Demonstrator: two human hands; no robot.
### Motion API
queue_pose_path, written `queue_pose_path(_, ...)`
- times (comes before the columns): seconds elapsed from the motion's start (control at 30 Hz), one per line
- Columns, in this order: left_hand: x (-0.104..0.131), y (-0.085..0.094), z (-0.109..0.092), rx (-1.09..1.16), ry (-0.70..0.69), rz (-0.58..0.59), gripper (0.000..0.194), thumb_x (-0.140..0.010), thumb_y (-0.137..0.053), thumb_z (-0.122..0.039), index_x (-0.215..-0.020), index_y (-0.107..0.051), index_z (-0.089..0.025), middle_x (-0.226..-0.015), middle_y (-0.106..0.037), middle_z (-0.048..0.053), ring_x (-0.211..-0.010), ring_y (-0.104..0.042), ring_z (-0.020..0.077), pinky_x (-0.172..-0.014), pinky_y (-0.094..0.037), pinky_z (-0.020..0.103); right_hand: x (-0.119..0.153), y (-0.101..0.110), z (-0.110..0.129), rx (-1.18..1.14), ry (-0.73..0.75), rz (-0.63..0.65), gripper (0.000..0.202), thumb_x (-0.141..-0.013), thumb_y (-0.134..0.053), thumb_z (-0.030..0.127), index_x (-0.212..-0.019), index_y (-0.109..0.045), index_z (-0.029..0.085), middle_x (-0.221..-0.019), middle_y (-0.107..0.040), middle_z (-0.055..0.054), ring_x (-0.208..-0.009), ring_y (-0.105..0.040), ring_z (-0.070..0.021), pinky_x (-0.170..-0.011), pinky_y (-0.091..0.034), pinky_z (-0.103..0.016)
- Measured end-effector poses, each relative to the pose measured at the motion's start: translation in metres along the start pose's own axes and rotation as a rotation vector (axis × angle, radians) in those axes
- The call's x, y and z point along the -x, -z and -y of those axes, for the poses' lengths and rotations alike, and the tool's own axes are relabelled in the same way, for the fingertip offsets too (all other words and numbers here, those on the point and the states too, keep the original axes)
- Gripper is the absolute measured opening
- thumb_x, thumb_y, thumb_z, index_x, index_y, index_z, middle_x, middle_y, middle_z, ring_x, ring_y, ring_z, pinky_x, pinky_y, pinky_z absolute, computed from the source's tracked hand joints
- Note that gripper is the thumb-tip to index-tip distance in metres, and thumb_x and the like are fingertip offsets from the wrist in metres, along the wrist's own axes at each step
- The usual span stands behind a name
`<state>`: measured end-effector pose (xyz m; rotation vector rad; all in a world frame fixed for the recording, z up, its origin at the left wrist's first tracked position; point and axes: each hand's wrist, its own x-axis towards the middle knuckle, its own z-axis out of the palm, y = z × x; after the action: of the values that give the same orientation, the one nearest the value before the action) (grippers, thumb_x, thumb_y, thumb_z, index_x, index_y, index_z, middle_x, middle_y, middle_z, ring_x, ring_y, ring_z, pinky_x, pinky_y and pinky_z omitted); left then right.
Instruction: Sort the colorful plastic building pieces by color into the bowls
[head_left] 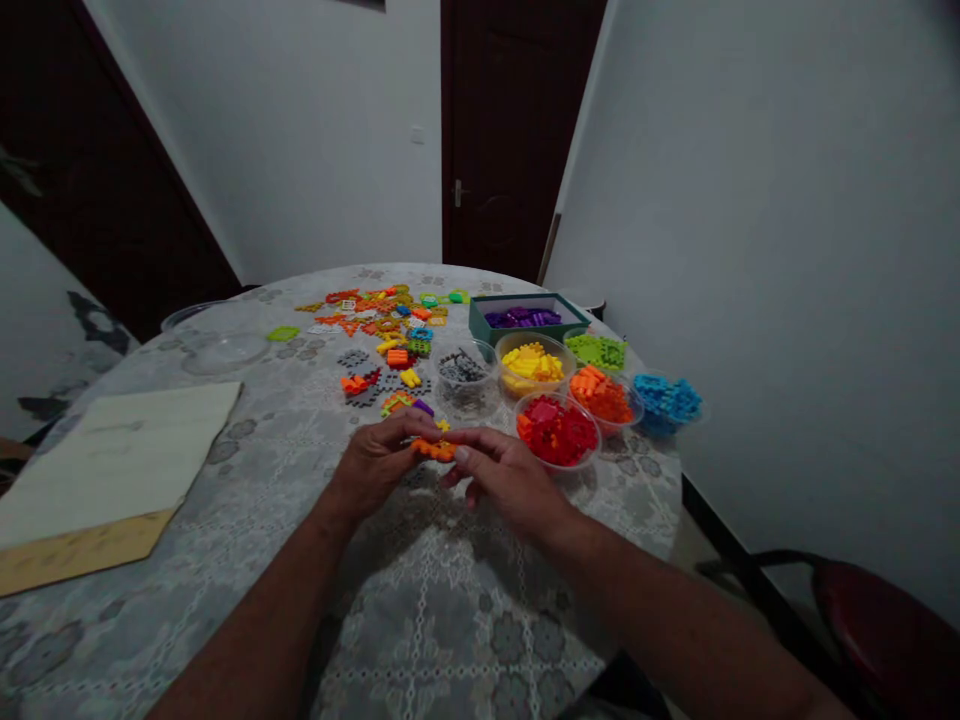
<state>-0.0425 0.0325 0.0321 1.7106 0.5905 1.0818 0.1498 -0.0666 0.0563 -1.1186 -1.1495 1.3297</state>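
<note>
An orange toy piece [433,451] is held at the middle of the view, over the table [442,620], pinched in the fingers of the left hand [373,462] and the right hand [514,482]. Whether the yellow bit [442,426] at its twelve o'clock is joined to it cannot be told. If it were pressed unevenly, the piece could be flipped loose or bent. At three o'clock, a clear bowl [598,446] of red pieces [555,430] could be knocked by the nearby right hand. Loose pieces [386,325] towards eleven o'clock could be scattered by a careless reach. At nine o'clock, faint marks are borne by a pale sheet [127,465]; no writing, label or brand can be read.
</note>
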Motion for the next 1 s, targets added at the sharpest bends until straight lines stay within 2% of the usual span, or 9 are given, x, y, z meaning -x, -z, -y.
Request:
queue_pose_path(0.1, -0.001, -0.003, -0.002, -0.057, 0.044, -0.005, 0.020, -0.083, -0.084, -0.038, -0.097, -0.084, -0.024, -0.113, -0.075, 0.010, -0.111, -0.069, 0.0272, -0.095, -0.058, 0.040, -0.004, 0.009, 0.004, -0.015, 0.000, -0.064, 0.029, -0.088, -0.074, 0.044, -0.106, -0.075, 0.021, -0.092, -0.075, -0.004, -0.079, -0.070, -0.0166, -0.057, -0.050, -0.024)
queue_pose_path(0.2, -0.002, -0.005, 0.000, -0.070, 0.169, -0.076, 0.033, -0.080, -0.084, -0.042, -0.107, -0.081, -0.023, -0.114, -0.076, 0.009, -0.102, -0.072, 0.0255, -0.085, -0.062, 0.039, -0.006, 0.027, 0.017, 0.087, 0.057, -0.127, 0.025, -0.085, -0.076, 0.041, -0.098, -0.073, 0.020, -0.081, -0.072, -0.002, -0.071, -0.067, -0.0150, -0.058, -0.051, -0.025)
queue_pose_path(0.37, -0.005, 0.008, 0.008, -0.140, 0.266, -0.252, 0.033, -0.081, -0.079, -0.048, -0.100, -0.078, -0.021, -0.100, -0.079, 0.008, -0.088, -0.073, 0.0249, -0.081, -0.063, 0.043, -0.016, 0.069, 0.034, 0.234, 0.130, -0.268, 0.036, -0.084, -0.077, 0.046, -0.110, -0.071, 0.021, -0.085, -0.073, -0.002, -0.070, -0.068, -0.0161, -0.059, -0.054, -0.027)
queue_pose_path(0.5, -0.005, 0.027, 0.012, -0.434, 0.267, -0.305, 0.021, -0.082, -0.075, -0.044, -0.094, -0.076, -0.026, -0.096, -0.079, 0.008, -0.088, -0.072, 0.0281, -0.088, -0.058, 0.049, -0.041, 0.114, 0.042, 0.498, 0.247, -0.388, 0.046, -0.088, -0.073, 0.046, -0.126, -0.069, 0.021, -0.083, -0.072, -0.001, -0.072, -0.069, -0.0174, -0.062, -0.055, -0.029)
queue_pose_path(0.6, -0.003, 0.035, 0.015, -0.600, 0.286, -0.241, 0.026, -0.082, -0.075, -0.045, -0.101, -0.076, -0.028, -0.104, -0.077, 0.011, -0.088, -0.071, 0.0300, -0.085, -0.056, 0.049, -0.060, 0.150, 0.049, 0.628, 0.289, -0.459, 0.045, -0.089, -0.071, 0.046, -0.126, -0.071, 0.019, -0.089, -0.074, -0.004, -0.077, -0.070, -0.0186, -0.064, -0.057, -0.029)
queue_pose_path(0.7, 0.000, 0.037, 0.022, -0.700, 0.301, -0.099, 0.043, -0.080, -0.078, -0.048, -0.118, -0.075, -0.028, -0.119, -0.075, 0.014, -0.100, -0.071, 0.0332, -0.089, -0.056, 0.049, -0.066, 0.182, 0.057, 0.683, 0.276, -0.527, 0.045, -0.088, -0.071, 0.047, -0.121, -0.073, 0.016, -0.088, -0.074, -0.006, -0.076, -0.070, -0.0185, -0.065, -0.058, -0.029)
queue_pose_path(0.8, 0.004, 0.036, 0.030, -0.820, 0.270, 0.071, 0.064, -0.076, -0.083, -0.048, -0.136, -0.069, -0.030, -0.136, -0.069, 0.014, -0.121, -0.065, 0.0360, -0.105, -0.051, 0.049, -0.055, 0.209, 0.065, 0.768, 0.232, -0.603, 0.045, -0.087, -0.069, 0.041, -0.123, -0.074, 0.015, -0.084, -0.074, -0.005, -0.071, -0.068, -0.0173, -0.063, -0.057, -0.028)
queue_pose_path(0.87, 0.006, 0.034, 0.033, -0.895, 0.267, 0.163, 0.075, -0.074, -0.084, -0.049, -0.144, -0.064, -0.031, -0.141, -0.066, 0.013, -0.129, -0.061, 0.0371, -0.110, -0.048, 0.049, -0.043, 0.223, 0.068, 0.824, 0.174, -0.621, 0.042, -0.085, -0.067, 0.034, -0.122, -0.075, 0.014, -0.086, -0.075, -0.006, -0.068, -0.068, -0.0167, -0.064, -0.056, -0.028)
queue_pose_path(1.0, 0.008, 0.032, 0.032, -0.949, 0.293, 0.208, 0.074, -0.071, -0.085, -0.049, -0.141, -0.067, -0.034, -0.138, -0.067, 0.012, -0.129, -0.061, 0.0399, -0.106, -0.049, 0.051, -0.022, 0.241, 0.067, 0.936, 0.105, -0.567, 0.040, -0.084, -0.065, 0.027, -0.119, -0.078, 0.015, -0.099, -0.079, -0.009, -0.067, -0.069, -0.0160, -0.067, -0.056, -0.030)
